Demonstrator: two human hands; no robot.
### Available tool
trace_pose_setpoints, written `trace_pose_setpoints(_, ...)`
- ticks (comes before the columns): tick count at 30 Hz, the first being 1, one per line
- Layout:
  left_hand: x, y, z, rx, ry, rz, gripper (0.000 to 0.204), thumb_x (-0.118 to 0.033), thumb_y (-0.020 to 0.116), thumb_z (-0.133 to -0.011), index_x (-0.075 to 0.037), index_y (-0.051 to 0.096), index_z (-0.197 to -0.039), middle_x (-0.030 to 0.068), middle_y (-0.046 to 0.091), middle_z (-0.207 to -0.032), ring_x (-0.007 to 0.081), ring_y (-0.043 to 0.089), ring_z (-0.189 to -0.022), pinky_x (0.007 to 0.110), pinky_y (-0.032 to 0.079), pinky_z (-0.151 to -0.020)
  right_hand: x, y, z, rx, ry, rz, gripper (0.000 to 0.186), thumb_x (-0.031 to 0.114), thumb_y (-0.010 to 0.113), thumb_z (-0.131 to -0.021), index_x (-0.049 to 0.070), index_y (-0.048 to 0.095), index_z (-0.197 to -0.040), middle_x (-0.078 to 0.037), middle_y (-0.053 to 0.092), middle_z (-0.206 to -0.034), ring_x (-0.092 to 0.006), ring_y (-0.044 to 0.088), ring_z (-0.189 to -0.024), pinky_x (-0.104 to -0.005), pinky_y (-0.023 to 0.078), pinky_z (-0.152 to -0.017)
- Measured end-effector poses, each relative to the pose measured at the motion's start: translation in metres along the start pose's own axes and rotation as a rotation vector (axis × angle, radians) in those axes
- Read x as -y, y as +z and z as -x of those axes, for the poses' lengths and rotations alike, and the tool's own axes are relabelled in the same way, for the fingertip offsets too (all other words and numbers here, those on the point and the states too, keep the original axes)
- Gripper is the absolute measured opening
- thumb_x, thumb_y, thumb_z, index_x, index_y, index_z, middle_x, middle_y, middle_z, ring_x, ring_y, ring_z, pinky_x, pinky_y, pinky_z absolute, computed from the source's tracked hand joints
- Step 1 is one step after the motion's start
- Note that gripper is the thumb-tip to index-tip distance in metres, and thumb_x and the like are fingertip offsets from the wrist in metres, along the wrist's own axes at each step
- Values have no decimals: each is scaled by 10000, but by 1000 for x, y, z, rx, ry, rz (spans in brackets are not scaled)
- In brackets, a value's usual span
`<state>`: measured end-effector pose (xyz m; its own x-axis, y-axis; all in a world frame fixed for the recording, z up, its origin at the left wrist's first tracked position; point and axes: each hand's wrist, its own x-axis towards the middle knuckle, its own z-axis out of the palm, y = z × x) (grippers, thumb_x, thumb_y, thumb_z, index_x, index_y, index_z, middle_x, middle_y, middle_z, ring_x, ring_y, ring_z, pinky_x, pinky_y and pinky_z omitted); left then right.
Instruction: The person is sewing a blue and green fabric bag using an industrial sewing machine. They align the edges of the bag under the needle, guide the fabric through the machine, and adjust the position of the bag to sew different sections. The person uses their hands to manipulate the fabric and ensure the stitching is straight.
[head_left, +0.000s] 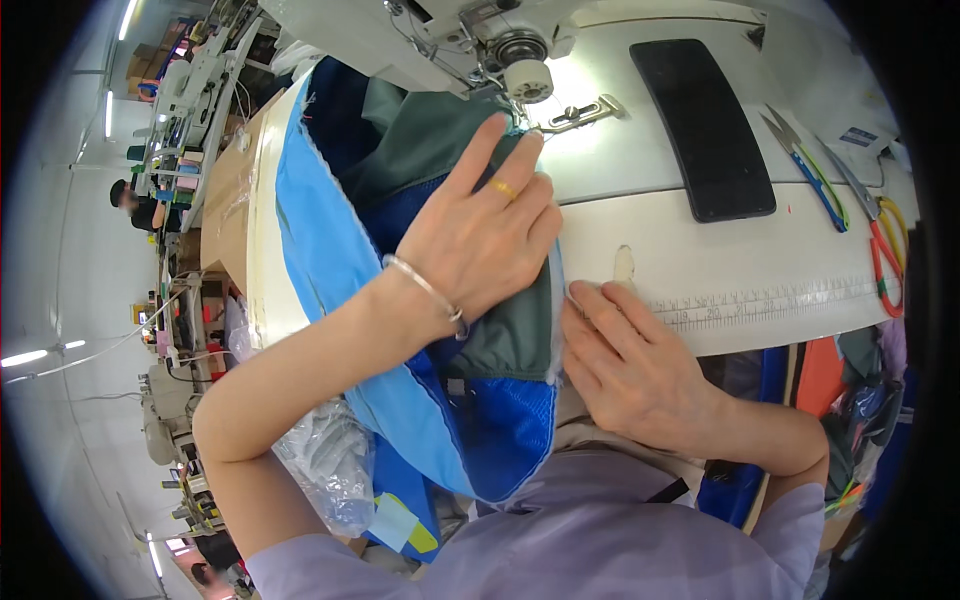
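A partly sewn fabric piece [333, 235] in light blue, royal blue and dark green lies under the sewing machine head [525, 75]. My left hand [485, 215] rests on the green panel, its index and middle fingers stretched and spread on the cloth right by the needle area. A yellow ring and a silver bangle are on that hand and wrist. My right hand [635, 365] lies on the table's front edge beside the pale edge of the cloth, fingers extended and slightly apart. Its thumb is hidden. The fabric hangs over the front edge toward my lap.
A metal seam guide [585, 115] sits right of the needle. Farther right lie a black phone [705, 130], blue-handled thread snips [810, 175] and red-and-yellow-handled scissors [880, 235]. A printed ruler strip [760, 303] runs along the front edge. A plastic bag [330, 465] hangs below left.
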<state>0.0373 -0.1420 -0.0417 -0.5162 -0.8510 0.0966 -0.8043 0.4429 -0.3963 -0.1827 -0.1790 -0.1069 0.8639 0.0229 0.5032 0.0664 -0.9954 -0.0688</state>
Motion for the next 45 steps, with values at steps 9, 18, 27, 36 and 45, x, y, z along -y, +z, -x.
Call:
trace_pose_setpoints(9, 12, 8, -4, 87, 197, 174, 64, -123, 641, -745, -85, 597, -771, 54, 594, -877, 244, 641, -1002, 549, 415, -1163, 1, 1, 1, -7, 14, -5, 382, 162, 625, -771, -109, 731, -1018, -244, 670, -1156, -377, 609, -1132, -456, 485, -1009)
trace_pose_setpoints(18, -11, -15, 22, -24, 24, 239, 272, -143, 683, -759, -87, 715, -1023, 103, 693, -1124, 285, 678, -1055, 541, 465, -1107, 5, 8, 12, -147, -3, -137, 306, 157, 641, -762, -71, 735, -943, -221, 697, -1096, -365, 625, -1108, -463, 502, -986)
trace_pose_setpoints(27, -36, -19, 51, -24, -52, 471, 431, -128, 701, -815, -82, 723, -1243, 105, 738, -1124, 243, 721, -960, 478, 529, -1037, 9, 10, 16, -158, -18, -177, 299, 168, 651, -755, -60, 733, -931, -210, 694, -1078, -354, 636, -1100, -461, 514, -988)
trace_pose_setpoints(36, -34, -23, 65, -1, 21, 573, 328, -87, 710, -773, -65, 730, -1100, 88, 740, -1168, 237, 716, -954, 482, 529, -1037, 10, 17, 22, -215, 8, -256, 180, 121, 714, -761, 10, 725, -901, -128, 689, -1125, -317, 658, -1127, -457, 564, -964)
trace_pose_setpoints(45, -34, -23, 46, 49, -67, 518, 389, -93, 699, -713, -88, 722, -1101, 61, 684, -1118, 207, 685, -868, 382, 557, -903, 9, 19, 21, -233, -5, -265, 183, 108, 696, -777, -28, 720, -897, -157, 694, -1120, -317, 622, -1119, -451, 514, -999)
